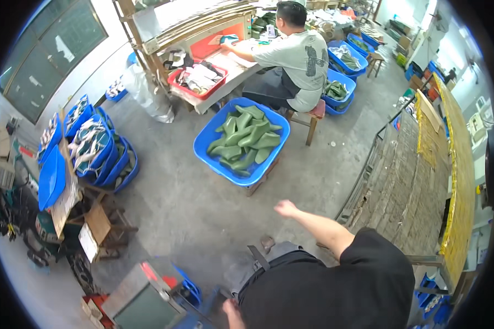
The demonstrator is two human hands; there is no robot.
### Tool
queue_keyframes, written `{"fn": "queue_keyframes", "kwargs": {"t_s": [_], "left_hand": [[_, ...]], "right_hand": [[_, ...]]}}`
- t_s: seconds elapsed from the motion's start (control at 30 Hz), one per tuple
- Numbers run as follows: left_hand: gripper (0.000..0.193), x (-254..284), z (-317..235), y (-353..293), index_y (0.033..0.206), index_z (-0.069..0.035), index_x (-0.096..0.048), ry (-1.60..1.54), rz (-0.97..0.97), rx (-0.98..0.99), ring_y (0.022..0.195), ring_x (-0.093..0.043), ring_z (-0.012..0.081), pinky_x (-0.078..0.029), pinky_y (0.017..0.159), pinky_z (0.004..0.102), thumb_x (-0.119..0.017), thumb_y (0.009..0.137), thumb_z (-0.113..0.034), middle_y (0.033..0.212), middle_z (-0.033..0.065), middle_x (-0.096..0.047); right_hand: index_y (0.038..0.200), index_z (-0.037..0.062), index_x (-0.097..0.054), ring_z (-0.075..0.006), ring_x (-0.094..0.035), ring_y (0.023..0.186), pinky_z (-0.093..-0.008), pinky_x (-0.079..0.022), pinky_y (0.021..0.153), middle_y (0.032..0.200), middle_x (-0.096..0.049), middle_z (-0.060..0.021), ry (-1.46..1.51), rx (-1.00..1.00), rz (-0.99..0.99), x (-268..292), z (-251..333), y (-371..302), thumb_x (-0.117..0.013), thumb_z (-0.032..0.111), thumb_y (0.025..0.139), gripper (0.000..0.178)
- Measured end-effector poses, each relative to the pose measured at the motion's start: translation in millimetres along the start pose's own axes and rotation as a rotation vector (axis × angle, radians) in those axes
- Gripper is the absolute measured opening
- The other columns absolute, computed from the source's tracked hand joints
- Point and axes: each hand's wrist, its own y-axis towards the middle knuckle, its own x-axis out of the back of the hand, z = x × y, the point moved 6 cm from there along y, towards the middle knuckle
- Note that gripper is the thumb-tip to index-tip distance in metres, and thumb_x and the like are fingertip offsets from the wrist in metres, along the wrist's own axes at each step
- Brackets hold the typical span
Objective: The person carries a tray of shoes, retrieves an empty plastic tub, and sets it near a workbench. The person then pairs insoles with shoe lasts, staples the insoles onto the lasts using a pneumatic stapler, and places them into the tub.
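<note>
My right hand (285, 208) is held out over the floor, its fingers loosely curled with nothing seen in them. The closest thing in front of it is a blue plastic tub (203, 143) heaped with green shoe lasts (251, 133). This tub rests on a low wooden stand, and my hand is apart from it. My left hand (231, 310) hangs low at my side, near a grey box-shaped machine (148, 307). Its fingers are too small and partly hidden to make out.
A co-worker in a grey shirt (307, 60) sits on a stool at a workbench with a red basket (219, 83). Stacked blue tubs (127, 164) stand at the left, more tubs (340, 101) behind the co-worker. A wooden rack (406, 175) runs along the right.
</note>
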Motion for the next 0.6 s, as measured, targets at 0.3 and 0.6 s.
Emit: {"fn": "queue_keyframes", "kwargs": {"t_s": [0.3, 0.6], "left_hand": [[0.012, -120.6, -359.7, 139.2, 0.083, -0.005, -0.062, -0.005, 0.040, -0.021, 0.067, -0.058, 0.0232, -0.053, 0.064, 0.0409, -0.056, 0.088, -0.015, 0.074, 0.0074, -0.058], [0.049, -300.5, -933.0, 222.0, 0.145, -0.003, -0.044, -0.022, 0.280, -0.473, 0.122, -0.059, 0.0351, -0.052, 0.099, 0.0470, -0.055, 0.098, -0.010, 0.135, 0.0233, -0.057]], "right_hand": [[0.111, 0.0002, -0.071, -0.0156, -0.070, 0.077, -0.0329, -0.056, 0.074, 0.091, -0.074, -0.0077, 0.388, -0.023, 0.054, 24.0, 346.8, 282.1, -0.070, 0.030, 0.090, 0.036], [0.125, -0.0018, -0.063, -0.0173, -0.068, 0.084, -0.0326, -0.056, 0.069, 0.100, -0.071, -0.0102, 0.883, -0.286, 0.429, -34.5, 609.0, 459.6, -0.068, 0.023, 0.096, 0.038]]}}
